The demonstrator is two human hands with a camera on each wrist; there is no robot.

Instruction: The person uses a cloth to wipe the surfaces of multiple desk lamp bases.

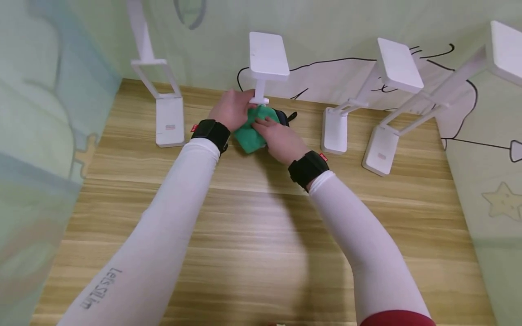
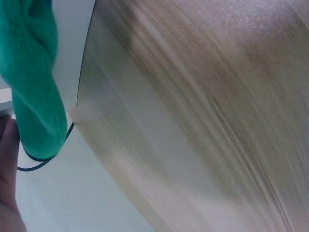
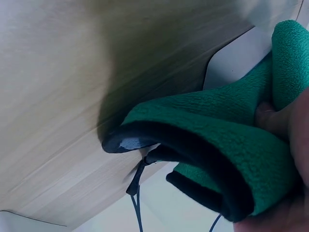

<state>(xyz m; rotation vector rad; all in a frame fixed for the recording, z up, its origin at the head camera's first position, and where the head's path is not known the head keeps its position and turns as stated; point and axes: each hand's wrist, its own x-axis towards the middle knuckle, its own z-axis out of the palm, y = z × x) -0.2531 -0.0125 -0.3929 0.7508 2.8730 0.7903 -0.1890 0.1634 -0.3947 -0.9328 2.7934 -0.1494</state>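
Head view finds the left hand (image 1: 231,110) at the slim neck of a white lamp (image 1: 269,54); its fingertips are partly hidden, so its hold cannot be told. The right hand (image 1: 283,140) curls round a fuzzy green cloth (image 1: 248,136), edged in black binding, folded at the lamp's foot. Three more lamps (image 1: 170,121) with round-cornered bases stand on the striped wood-grain tabletop (image 1: 244,226).

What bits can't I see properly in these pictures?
Head view: lower part of the middle white plastic lamp, mostly hidden by green fuzzy cloth.
Head view: top of leftmost white plastic lamp, cut off by upper edge.
Head view: red print on that lamp, too small.
Left wrist view: some cloth, beyond left edge.
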